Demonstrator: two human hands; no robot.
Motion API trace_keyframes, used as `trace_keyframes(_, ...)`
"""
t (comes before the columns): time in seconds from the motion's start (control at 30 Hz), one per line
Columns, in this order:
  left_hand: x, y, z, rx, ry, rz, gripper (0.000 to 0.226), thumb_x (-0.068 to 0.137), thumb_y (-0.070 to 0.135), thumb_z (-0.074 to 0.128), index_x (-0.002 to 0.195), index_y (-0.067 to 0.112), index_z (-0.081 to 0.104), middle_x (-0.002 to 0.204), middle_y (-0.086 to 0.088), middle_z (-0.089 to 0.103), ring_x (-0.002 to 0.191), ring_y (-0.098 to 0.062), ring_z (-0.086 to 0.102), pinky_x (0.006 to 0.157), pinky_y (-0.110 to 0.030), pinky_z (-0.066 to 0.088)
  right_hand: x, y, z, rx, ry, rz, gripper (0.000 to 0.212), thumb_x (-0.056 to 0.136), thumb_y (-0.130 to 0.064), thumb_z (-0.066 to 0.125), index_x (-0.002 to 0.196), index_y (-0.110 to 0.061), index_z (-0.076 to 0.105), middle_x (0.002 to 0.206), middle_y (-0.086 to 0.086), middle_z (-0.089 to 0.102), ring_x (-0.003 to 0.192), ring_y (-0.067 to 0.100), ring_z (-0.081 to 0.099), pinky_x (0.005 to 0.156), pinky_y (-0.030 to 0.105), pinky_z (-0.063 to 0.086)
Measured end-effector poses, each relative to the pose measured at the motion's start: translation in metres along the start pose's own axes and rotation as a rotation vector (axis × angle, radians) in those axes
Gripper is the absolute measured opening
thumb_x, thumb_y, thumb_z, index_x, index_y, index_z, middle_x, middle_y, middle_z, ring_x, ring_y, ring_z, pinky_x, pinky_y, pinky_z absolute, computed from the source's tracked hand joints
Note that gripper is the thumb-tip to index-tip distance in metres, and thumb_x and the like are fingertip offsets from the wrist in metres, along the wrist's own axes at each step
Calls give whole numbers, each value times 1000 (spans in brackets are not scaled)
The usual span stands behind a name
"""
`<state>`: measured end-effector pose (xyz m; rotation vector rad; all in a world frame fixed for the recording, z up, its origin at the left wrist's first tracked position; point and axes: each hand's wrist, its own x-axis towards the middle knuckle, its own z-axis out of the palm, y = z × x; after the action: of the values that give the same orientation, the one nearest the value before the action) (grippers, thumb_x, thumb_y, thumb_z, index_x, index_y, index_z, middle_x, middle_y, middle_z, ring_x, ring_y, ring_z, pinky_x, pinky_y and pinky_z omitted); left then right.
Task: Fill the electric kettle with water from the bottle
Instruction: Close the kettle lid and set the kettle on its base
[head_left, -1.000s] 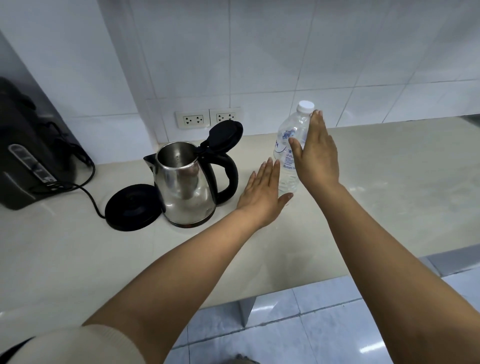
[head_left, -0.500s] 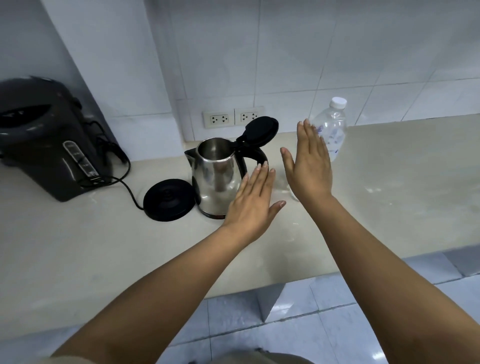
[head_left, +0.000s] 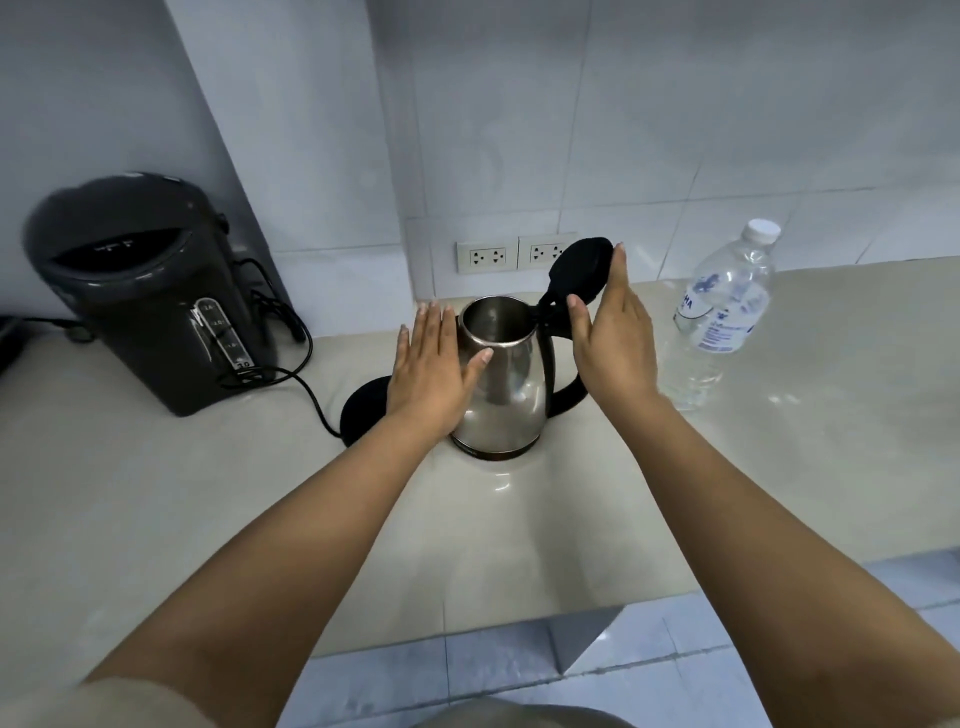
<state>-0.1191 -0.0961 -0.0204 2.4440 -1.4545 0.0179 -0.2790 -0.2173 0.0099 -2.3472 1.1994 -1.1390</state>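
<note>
While left hand (head_left: 428, 376), right hand (head_left: 615, 345) flank kettle (head_left: 511, 389), bottle (head_left: 724, 312) stands aside

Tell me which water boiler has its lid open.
The steel kettle at centre: its black lid is flipped up. The dark pot at left is shut.

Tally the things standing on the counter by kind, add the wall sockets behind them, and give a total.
Electric kettle: 1
Kettle base: 1
Hot-water dispenser: 1
Water bottle: 1
Wall sockets: 2
Total: 6
</note>
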Motion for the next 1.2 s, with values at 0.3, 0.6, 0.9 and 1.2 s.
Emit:
trace_keyframes(0.3, 7, -9, 9, -92, -29, 50, 84, 95, 65, 21, 155, 11, -2, 163, -3, -5, 149, -12, -9, 120, -28, -7, 13, -26, 20, -57, -54, -356, 57, 98, -19, 39, 151, -18, 18, 156, 5, 29, 141, 20, 32, 111, 36, 34)
trace_keyframes(0.6, 2, -5, 9, -95, -19, 53, 88, 93, 68, 21, 155, 10, -2, 163, -5, -3, 149, -13, -7, 121, -30, -4, 4, -22, 43, -219, -246, -442, 52, 98, -24, 44, 148, -20, 30, 156, 2, 29, 143, 24, 27, 113, 44, 29)
trace_keyframes(0.9, -1, -12, 10, -177, -51, 91, 87, 93, 67, 23, 154, 13, -8, 162, -2, -13, 147, -7, -15, 118, -24, -10, 2, -18, 44, -244, -400, -458, 48, 99, -42, 39, 145, -30, 35, 158, -3, 23, 147, 18, 15, 117, 43, 20)
trace_keyframes(1.2, 4, 6, -2, -174, 70, 152, 83, 95, 62, 25, 155, 13, -5, 162, -2, -12, 148, -9, -14, 120, -28, -9, -2, -5, 31, -124, -260, -221, 57, 100, -41, 33, 151, -21, 18, 157, 1, 24, 146, 18, 19, 119, 40, 13)
